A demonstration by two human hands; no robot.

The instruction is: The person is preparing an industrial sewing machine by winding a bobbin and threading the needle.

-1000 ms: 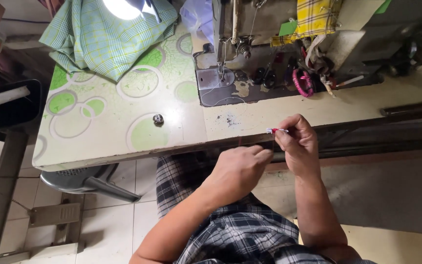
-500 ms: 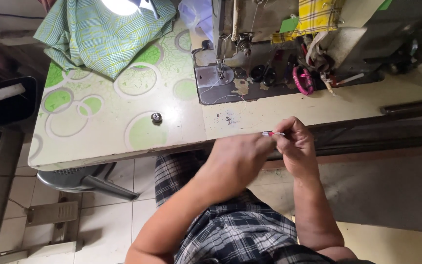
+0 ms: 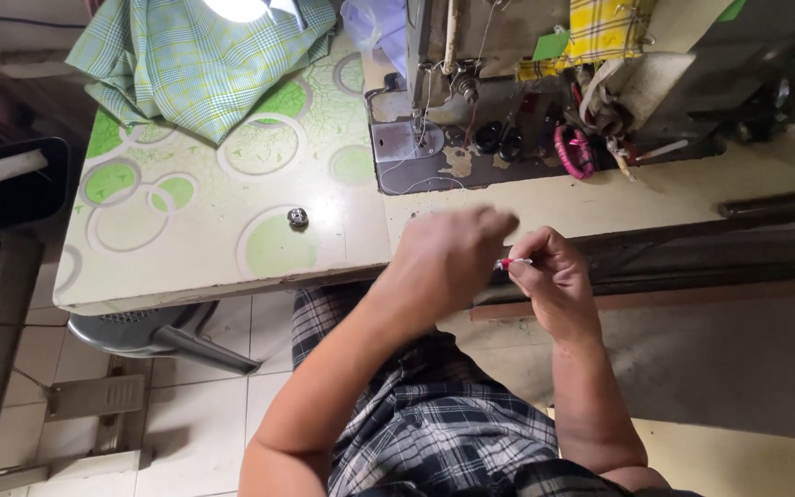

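The two hands are close together, just in front of the counter (image 3: 186,267) edge. The right hand (image 3: 554,281) pinches a small, thin thing with a red end (image 3: 512,263) between its fingertips. It is too small to say what it is. It sits in the little gap between the two hands, above the person's lap.

The left hand (image 3: 448,258) is loosely curled, with its fingers bent. It looks blurry, so it is moving fast. I cannot tell if it holds anything. It may have a thread, but none shows.

A moment ago the left hand sat lower, right up against the right hand. Now it is raised and its fingers reach toward the sewing machine (image 3: 471,101). The right hand has hardly moved and keeps its pinch on the small red thing. I think this looks like a pull, as if something fine is being drawn out from the red thing.

On the counter, well apart from the hands, lies a small round metal piece (image 3: 297,217) on the green circle pattern. A green checked cloth (image 3: 195,64) is piled at the far left corner. A yellow checked cloth (image 3: 604,32) hangs on the machine. A pink coil (image 3: 570,152) rests near the machine's base. The person wears dark checked clothes (image 3: 434,433).
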